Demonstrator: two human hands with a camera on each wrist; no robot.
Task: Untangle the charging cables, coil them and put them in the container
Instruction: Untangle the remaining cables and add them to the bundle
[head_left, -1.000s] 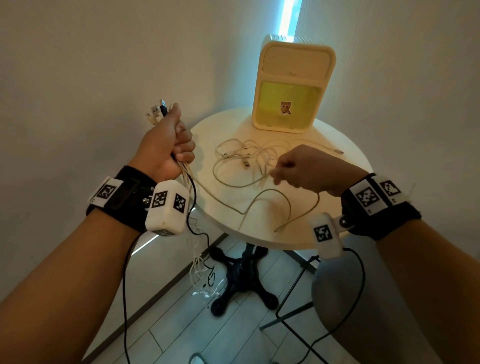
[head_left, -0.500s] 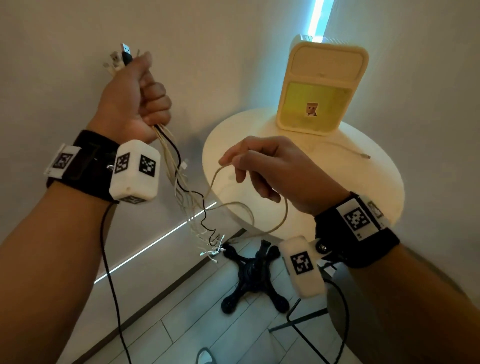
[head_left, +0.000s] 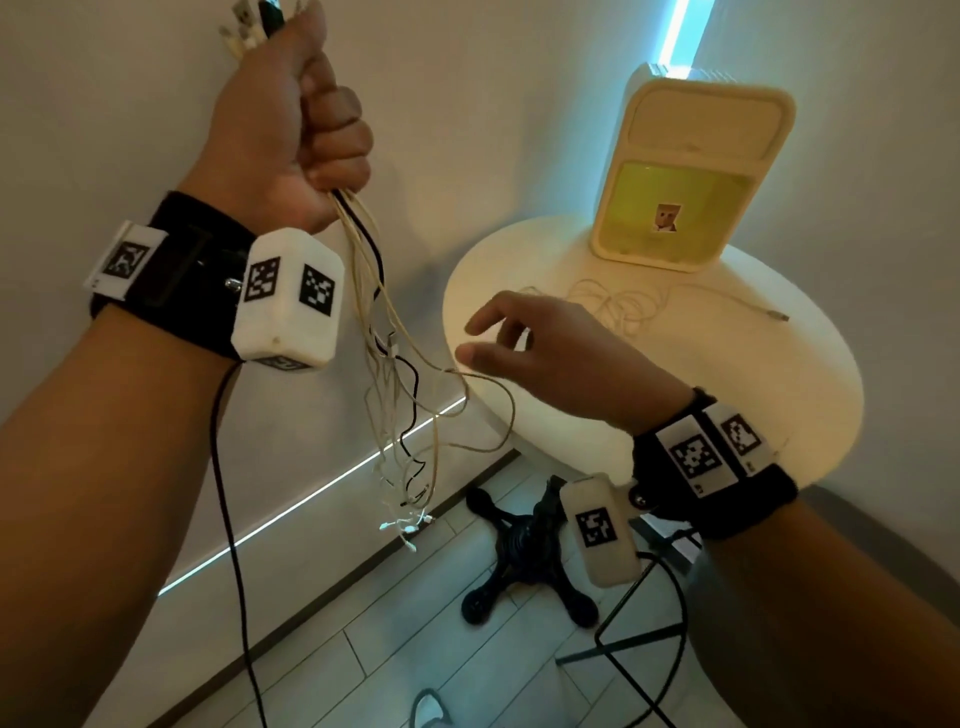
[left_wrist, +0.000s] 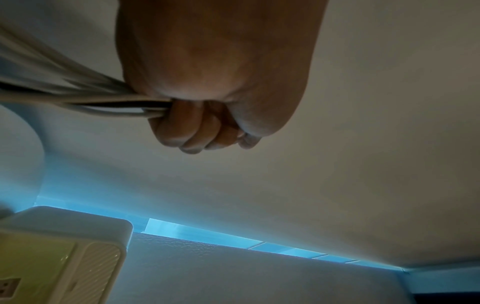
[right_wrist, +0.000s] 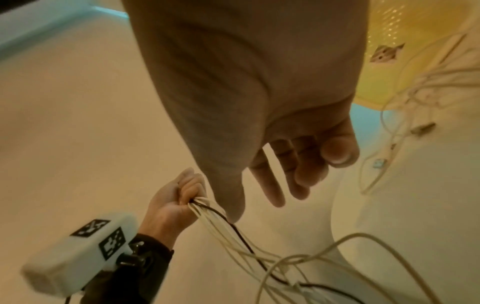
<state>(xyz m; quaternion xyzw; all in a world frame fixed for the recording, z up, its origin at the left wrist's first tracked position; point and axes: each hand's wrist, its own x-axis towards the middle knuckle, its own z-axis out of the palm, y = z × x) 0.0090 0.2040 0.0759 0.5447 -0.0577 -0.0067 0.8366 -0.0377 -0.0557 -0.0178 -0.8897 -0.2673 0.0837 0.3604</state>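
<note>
My left hand (head_left: 291, 130) is raised high at the upper left and grips a bundle of charging cables (head_left: 395, 374), several white and one black, near their plug ends (head_left: 254, 21). The strands hang down beside the table, tangled toward their lower ends. In the left wrist view the fist (left_wrist: 205, 121) closes round the bundle (left_wrist: 78, 102). My right hand (head_left: 524, 353) hovers over the table's left edge with fingers spread, holding nothing; one loop of cable (head_left: 493, 410) hangs just below it. More white cable (head_left: 623, 306) lies tangled on the table before the cream container (head_left: 691, 171).
The round white table (head_left: 779, 405) stands in a corner on a black star-shaped base (head_left: 519, 551). Walls close in at the left and the right. A loose plug end (head_left: 776, 314) lies on the table to the right. A grey seat with a black frame (head_left: 649, 639) stands below right.
My left hand has lifted the bundle higher. My right hand has let go of the cable loop it pinched, and its fingers have spread.
</note>
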